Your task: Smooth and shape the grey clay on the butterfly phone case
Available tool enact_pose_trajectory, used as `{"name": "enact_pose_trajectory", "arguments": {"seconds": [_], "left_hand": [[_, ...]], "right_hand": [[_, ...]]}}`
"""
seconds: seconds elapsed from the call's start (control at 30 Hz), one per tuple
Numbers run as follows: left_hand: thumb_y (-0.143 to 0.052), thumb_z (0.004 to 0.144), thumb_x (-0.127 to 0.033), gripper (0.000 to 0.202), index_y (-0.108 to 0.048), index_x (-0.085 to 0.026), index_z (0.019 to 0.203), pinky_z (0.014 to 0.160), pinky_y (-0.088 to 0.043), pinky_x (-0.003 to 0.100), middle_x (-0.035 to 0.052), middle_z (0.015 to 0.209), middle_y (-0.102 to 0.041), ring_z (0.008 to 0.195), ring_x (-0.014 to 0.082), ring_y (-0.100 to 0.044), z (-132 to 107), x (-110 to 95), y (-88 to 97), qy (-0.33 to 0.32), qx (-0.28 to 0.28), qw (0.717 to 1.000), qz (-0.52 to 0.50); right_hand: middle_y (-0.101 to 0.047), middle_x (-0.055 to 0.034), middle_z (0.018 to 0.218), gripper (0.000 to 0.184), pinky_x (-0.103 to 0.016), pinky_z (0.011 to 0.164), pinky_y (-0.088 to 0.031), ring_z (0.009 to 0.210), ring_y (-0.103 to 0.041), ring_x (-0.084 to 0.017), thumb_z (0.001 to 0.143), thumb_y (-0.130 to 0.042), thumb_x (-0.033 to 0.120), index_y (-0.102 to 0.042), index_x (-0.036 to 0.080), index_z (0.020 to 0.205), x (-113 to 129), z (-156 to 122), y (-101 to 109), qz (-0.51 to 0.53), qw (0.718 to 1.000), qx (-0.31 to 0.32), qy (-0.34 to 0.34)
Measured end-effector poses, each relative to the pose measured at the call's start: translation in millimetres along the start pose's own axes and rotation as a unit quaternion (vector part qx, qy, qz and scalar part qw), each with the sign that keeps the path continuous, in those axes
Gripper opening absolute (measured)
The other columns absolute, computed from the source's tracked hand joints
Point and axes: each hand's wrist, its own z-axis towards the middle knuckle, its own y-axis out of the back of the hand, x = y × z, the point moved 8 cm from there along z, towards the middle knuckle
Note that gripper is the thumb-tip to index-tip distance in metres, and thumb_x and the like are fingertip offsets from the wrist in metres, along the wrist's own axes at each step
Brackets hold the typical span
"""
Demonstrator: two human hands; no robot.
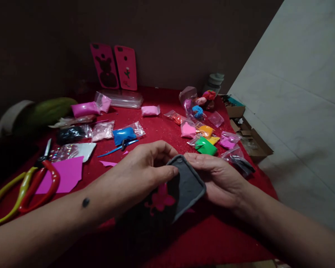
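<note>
A dark grey phone case [187, 190], with a raised rim and a pink flower-like shape [162, 199] on its face, is tilted between my hands above the red cloth. My left hand [147, 163] is closed on its upper left edge, thumb lying on the face. At the upper right edge, my right hand [216, 176] grips it, with most of the fingers hidden behind. The case's lower left part sinks into shadow. Just beyond my left hand lie a thin blue tool [114, 150] and a bag of blue clay [124, 135].
Scissors [40, 186] with red and yellow handles lie left on pink sheet [69, 173]. Several bagged clays, including a green bag [206, 146], sit at right. Two pink phone cases [125, 69] lean on the back wall. Cardboard boxes [254, 141] stand beyond the cloth's right edge.
</note>
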Motion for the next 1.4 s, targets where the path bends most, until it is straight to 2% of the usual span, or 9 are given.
{"name": "enact_pose_trajectory", "arguments": {"seconds": [0.1,0.17,0.23,0.3,0.33,0.53,0.77,1.03,1.4], "left_hand": [[-0.062,0.079,-0.030,0.017,-0.061,-0.019,0.092,0.057,-0.048,0.026,-0.0006,0.082,-0.066,0.069,0.0161,-0.062,0,-7,10.5,0.008,-0.007,0.993,0.113],[-0.060,0.082,-0.036,0.024,-0.060,-0.019,0.100,0.070,-0.051,0.032,0.0030,0.096,-0.067,0.084,0.0210,-0.064,-4,-20,21.3,-0.067,-0.072,0.976,0.192],[-0.056,0.088,-0.032,0.023,-0.058,-0.018,0.106,0.087,-0.047,0.039,0.0059,0.105,-0.067,0.096,0.0226,-0.062,-22,-38,26.1,-0.209,-0.174,0.916,0.294],[-0.052,0.090,-0.019,0.020,-0.056,-0.017,0.110,0.099,-0.039,0.040,0.0073,0.109,-0.067,0.104,0.0219,-0.057,-48,-46,15.1,-0.339,-0.237,0.825,0.385],[-0.053,0.088,-0.015,0.023,-0.056,-0.017,0.111,0.101,-0.036,0.037,0.0069,0.112,-0.067,0.110,0.0214,-0.053,-59,-43,5.0,-0.385,-0.234,0.792,0.413],[-0.046,0.085,-0.006,0.035,-0.057,-0.013,0.116,0.111,-0.025,0.035,0.0111,0.134,-0.059,0.125,0.0239,-0.047,-76,-19,-29.4,-0.454,-0.128,0.741,0.478],[-0.047,0.086,-0.005,0.024,-0.056,-0.011,0.108,0.103,-0.033,0.038,0.0162,0.134,-0.057,0.117,0.0259,-0.049,-67,-22,-25.8,-0.454,-0.141,0.733,0.486],[-0.044,0.083,-0.006,0.035,-0.056,-0.013,0.114,0.109,-0.031,0.035,0.0154,0.141,-0.052,0.124,0.0263,-0.050,-73,-19,-25.7,-0.463,-0.101,0.714,0.516],[-0.048,0.084,-0.009,0.032,-0.055,-0.010,0.115,0.101,-0.039,0.039,0.0174,0.137,-0.055,0.120,0.0292,-0.051,-69,-19,-26.9,-0.455,-0.113,0.727,0.501]], "right_hand": [[-0.057,0.0000,0.069,0.007,-0.020,0.063,-0.047,0.059,-0.053,-0.008,0.076,-0.067,0.010,-0.061,0.010,0.073,0,0,-1,0.002,1.000,0.014,0.020],[-0.056,0.0001,0.070,0.005,-0.020,0.064,-0.046,0.061,-0.052,-0.008,0.077,-0.067,0.011,-0.061,0.011,0.077,2,-1,-1,-0.005,0.999,0.013,0.033],[-0.057,0.0001,0.070,0.007,-0.020,0.063,-0.045,0.061,-0.052,-0.008,0.077,-0.068,0.014,-0.062,0.012,0.078,4,-2,-1,-0.010,0.999,0.009,0.035],[-0.056,0.0004,0.069,0.011,-0.021,0.063,-0.044,0.060,-0.051,-0.008,0.075,-0.071,0.017,-0.061,0.012,0.075,4,-3,1,-0.010,0.999,-0.001,0.033],[-0.056,0.0006,0.069,0.012,-0.020,0.062,-0.044,0.061,-0.051,-0.008,0.074,-0.071,0.017,-0.061,0.013,0.075,5,-3,1,-0.009,0.999,-0.006,0.033],[-0.058,0.0011,0.068,0.011,-0.019,0.060,-0.043,0.060,-0.052,-0.007,0.074,-0.071,0.014,-0.060,0.013,0.071,3,0,2,-0.010,0.999,0.000,0.033],[-0.058,0.0021,0.066,0.012,-0.019,0.059,-0.042,0.059,-0.052,-0.007,0.072,-0.073,0.016,-0.061,0.014,0.070,3,1,5,-0.019,0.999,-0.004,0.039],[-0.057,0.0013,0.067,0.011,-0.020,0.060,-0.042,0.060,-0.050,-0.008,0.072,-0.072,0.018,-0.061,0.014,0.073,1,1,3,-0.036,0.999,0.000,0.032],[-0.057,0.0016,0.065,0.015,-0.019,0.060,-0.042,0.059,-0.051,-0.008,0.070,-0.075,0.019,-0.060,0.014,0.070,1,1,2,-0.030,0.999,0.008,0.034]]}}
